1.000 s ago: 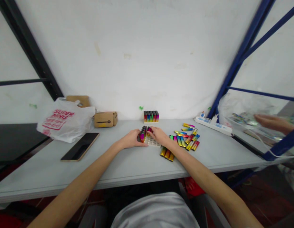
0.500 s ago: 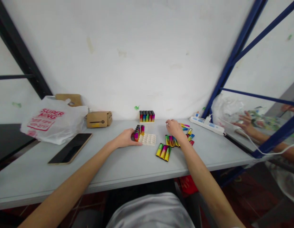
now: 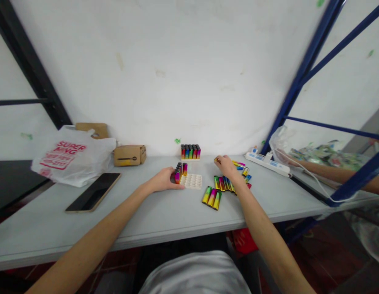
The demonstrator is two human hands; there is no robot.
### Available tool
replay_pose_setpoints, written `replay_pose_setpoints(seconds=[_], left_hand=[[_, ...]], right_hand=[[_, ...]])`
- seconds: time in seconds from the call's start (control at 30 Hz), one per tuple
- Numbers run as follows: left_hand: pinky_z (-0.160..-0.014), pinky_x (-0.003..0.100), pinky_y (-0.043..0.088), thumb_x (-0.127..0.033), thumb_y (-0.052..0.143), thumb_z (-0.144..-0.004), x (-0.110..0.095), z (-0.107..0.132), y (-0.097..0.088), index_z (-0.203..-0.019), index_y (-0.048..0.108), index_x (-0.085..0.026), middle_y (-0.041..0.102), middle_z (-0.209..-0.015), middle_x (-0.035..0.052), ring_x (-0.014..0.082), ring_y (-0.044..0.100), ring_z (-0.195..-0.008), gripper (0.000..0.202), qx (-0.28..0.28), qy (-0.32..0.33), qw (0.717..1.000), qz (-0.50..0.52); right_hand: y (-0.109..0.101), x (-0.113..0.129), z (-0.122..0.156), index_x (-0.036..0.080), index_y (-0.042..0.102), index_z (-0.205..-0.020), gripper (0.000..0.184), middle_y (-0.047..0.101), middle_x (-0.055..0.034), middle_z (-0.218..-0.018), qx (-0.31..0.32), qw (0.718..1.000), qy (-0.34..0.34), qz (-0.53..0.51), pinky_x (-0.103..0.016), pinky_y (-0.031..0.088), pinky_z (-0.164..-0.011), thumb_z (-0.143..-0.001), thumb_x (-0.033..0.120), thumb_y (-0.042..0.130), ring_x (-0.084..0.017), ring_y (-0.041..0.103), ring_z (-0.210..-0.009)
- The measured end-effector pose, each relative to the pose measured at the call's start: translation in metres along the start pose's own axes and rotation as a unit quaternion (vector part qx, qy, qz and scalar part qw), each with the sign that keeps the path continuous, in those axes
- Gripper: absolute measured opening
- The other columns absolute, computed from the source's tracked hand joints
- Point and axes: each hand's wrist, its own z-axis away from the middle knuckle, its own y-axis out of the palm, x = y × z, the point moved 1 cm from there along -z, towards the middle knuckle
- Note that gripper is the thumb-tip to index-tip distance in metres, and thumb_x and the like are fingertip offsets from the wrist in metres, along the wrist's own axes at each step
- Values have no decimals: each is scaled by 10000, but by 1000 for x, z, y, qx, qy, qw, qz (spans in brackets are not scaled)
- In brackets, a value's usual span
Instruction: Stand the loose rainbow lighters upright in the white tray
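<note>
And here's the left hand (image 3: 162, 179), curved in a wide C, thumb and fingers apart, its grip bracing the near-left end of a white tray (image 3: 194, 181). That tray is flat, pale, moulded with a grid of round sockets; upright cylinders (image 3: 177, 176), glossy and black-topped, fill its left side, the sockets to their right bare.

Over to the right hand (image 3: 226, 166), above the table (image 3: 165, 216) and well apart from the tray: grip pinched closed at the fingertips, a gold-coloured cylinder (image 3: 217, 160) just peeping out, mostly hidden.

Below it, three cylinders (image 3: 212, 198) lie side by side, mirror-smooth metallic skins running green and pink into gold. Beyond those, a row of loose cylinders (image 3: 224, 183), partly behind the wrist. Near the matte white wall (image 3: 189, 81), a packed block of cylinders (image 3: 190, 152) stands upright. Out left, a slim glass-faced phone (image 3: 93, 192), a creased cardboard box (image 3: 130, 155) and a crinkly plastic bag (image 3: 70, 155).
</note>
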Motion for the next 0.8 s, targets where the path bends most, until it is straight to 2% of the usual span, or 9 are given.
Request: replay_pose_setpoints(seconds=[0.07, 0.17, 0.27, 0.33, 0.4, 0.47, 0.57, 0.7, 0.8], left_hand=[[-612, 309, 421, -767, 723, -586, 0, 0, 1, -809, 623, -176, 635, -791, 48, 221, 574, -684, 640, 2, 2, 1000, -7], [-626, 312, 429, -767, 723, -585, 1, -1, 1, -812, 633, -173, 632, -791, 48, 225, 576, -698, 643, -1, 8, 1000, -9], [-639, 310, 435, -744, 733, -586, 1, -1, 1, -827, 658, -172, 635, -789, 44, 227, 578, -718, 625, -1, 7, 1000, 6], [-648, 310, 441, -737, 736, -585, 0, 0, 1, -836, 665, -171, 638, -792, 42, 226, 578, -726, 622, 0, 5, 1000, 12], [-653, 314, 445, -742, 735, -584, 0, 0, 1, -842, 663, -168, 641, -799, 46, 228, 578, -726, 633, -1, 8, 1000, 11], [-655, 320, 448, -747, 736, -581, 1, 0, 1, -843, 660, -166, 643, -803, 51, 230, 577, -721, 642, -2, 8, 1000, 8], [-659, 323, 453, -737, 751, -570, 2, 0, 2, -840, 666, -167, 649, -802, 52, 230, 576, -718, 636, -2, 1, 1000, 10], [-653, 319, 451, -741, 748, -573, 1, 0, 2, -825, 667, -167, 649, -799, 53, 230, 580, -711, 632, -4, 7, 1000, 12], [-650, 319, 449, -757, 734, -584, 1, 0, 1, -831, 658, -167, 644, -797, 54, 231, 583, -706, 643, 0, 9, 1000, 4]], right_hand=[[-3, 8, -1, 148, 616, -1230, 347, 717, -132, -995, -62, 994, -40, -80, -279, 475, -862, -1029, 342, 412, -205, 677, -930], [-3, 23, 2, 203, 536, -1353, 422, 728, -52, -855, -69, 979, -85, -172, -282, 492, -820, -1051, 424, 340, -188, 692, -795], [3, 39, 7, 231, 525, -1397, 462, 738, -76, -1080, -64, 968, -124, -208, -323, 480, -923, -1053, 444, 300, -209, 697, -965], [9, 48, 10, 212, 516, -1416, 483, 683, -102, -1257, -52, 963, -141, -225, -345, 454, -993, -1054, 409, 265, -221, 656, -1110], [13, 54, 12, 180, 507, -1426, 487, 655, -124, -1307, -24, 958, -158, -236, -353, 439, -1017, -1044, 364, 267, -224, 623, -1171], [15, 58, 13, 175, 515, -1413, 468, 680, -124, -1252, -4, 956, -166, -241, -352, 449, -986, -1025, 349, 320, -223, 636, -1115], [14, 58, 14, 208, 576, -1309, 410, 734, -58, -1008, -15, 950, -140, -277, -314, 477, -837, -983, 420, 445, -193, 651, -853], [12, 56, 11, 178, 676, -867, 397, 635, 1, -660, -17, 937, -94, -337, -248, 417, -630, -856, 570, 616, -154, 545, -627], [16, 58, 9, 167, 640, -697, 521, 509, 24, -533, 19, 928, -87, -363, -246, 355, -556, -865, 652, 546, -135, 465, -547]])
